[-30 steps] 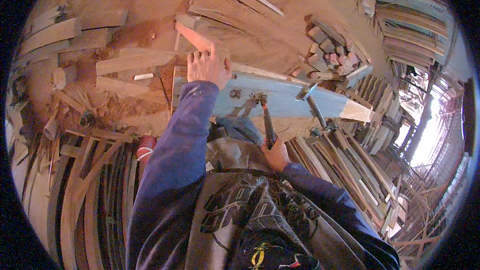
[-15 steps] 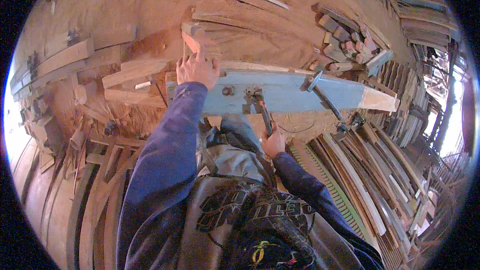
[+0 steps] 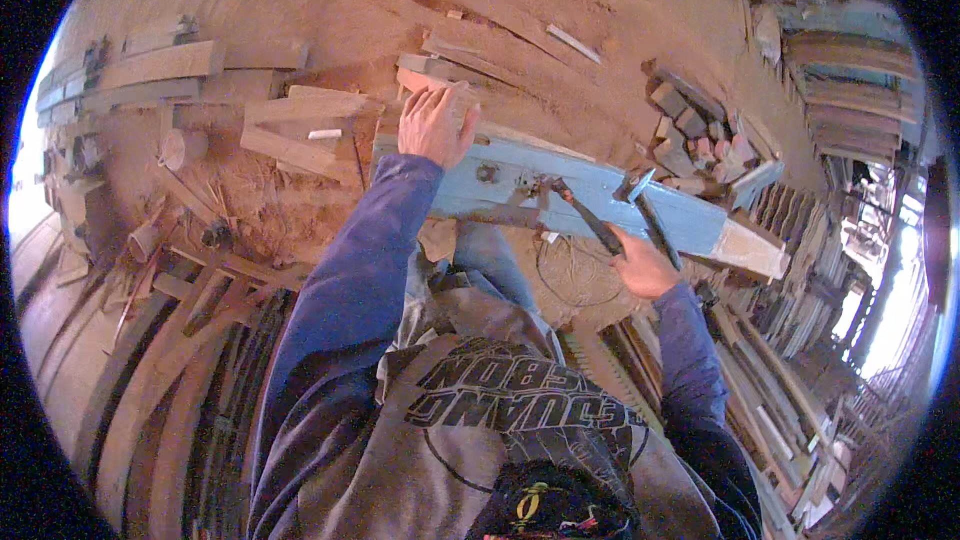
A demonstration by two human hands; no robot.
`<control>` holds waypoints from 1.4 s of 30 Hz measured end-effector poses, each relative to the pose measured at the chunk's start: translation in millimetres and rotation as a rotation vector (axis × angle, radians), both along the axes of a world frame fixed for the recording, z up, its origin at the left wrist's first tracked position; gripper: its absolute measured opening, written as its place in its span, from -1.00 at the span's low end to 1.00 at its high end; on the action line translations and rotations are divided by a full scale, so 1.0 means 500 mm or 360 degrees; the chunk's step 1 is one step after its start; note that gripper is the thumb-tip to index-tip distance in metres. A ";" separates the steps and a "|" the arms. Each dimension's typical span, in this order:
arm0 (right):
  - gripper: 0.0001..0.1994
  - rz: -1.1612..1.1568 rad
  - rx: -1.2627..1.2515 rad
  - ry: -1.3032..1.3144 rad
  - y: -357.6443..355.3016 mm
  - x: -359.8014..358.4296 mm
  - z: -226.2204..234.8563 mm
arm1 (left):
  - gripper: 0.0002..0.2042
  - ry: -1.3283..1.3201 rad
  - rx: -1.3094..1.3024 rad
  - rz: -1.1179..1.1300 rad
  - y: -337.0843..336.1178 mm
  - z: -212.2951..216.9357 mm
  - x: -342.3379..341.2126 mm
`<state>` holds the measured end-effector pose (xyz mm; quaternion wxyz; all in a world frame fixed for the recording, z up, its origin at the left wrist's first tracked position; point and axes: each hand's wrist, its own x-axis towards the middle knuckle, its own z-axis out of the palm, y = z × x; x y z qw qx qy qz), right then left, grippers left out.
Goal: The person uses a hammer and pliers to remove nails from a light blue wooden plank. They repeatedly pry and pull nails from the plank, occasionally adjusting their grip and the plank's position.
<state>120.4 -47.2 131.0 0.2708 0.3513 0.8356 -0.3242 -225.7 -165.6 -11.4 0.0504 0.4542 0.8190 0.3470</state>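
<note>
A long blue-painted board (image 3: 590, 188) lies crosswise in front of me, its right end bare wood. My left hand (image 3: 436, 125) is over its left part, with fingers bent around a pale wooden block (image 3: 418, 78); the underside of this hold is hidden. My right hand (image 3: 645, 265) grips the handle of a dark tool with orange marks (image 3: 585, 215). The tool's head rests at or just above the board, right of a dark fitting; its exact kind is unclear. A hammer (image 3: 648, 210) lies across the board, close beyond my right hand.
Stacked wood offcuts (image 3: 690, 130) lie at the far right. Long timber strips (image 3: 765, 380) fill the near right, and dark planks (image 3: 160, 390) the near left. Loose beams (image 3: 150, 70) lie on the sawdust-covered ground (image 3: 330, 0) at far left.
My right hand has swung right and away from my body with the tool, close to the hammer. My left hand's fingers have drawn together over the block. The whole view has turned somewhat.
</note>
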 end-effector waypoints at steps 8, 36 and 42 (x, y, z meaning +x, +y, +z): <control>-0.39 0.0512 0.0228 -0.0223 0.090 -0.124 0.058 | -0.65 0.0122 0.0243 0.0544 -0.151 0.014 -0.016; -0.52 0.0511 -0.0026 -0.0588 0.138 -0.181 0.071 | -0.87 -0.0017 -0.0085 -0.0497 0.025 -0.016 0.248; -0.51 0.0310 -0.0047 -0.0448 0.115 -0.121 0.051 | -0.83 0.0130 -0.0350 -0.0667 0.055 -0.064 0.238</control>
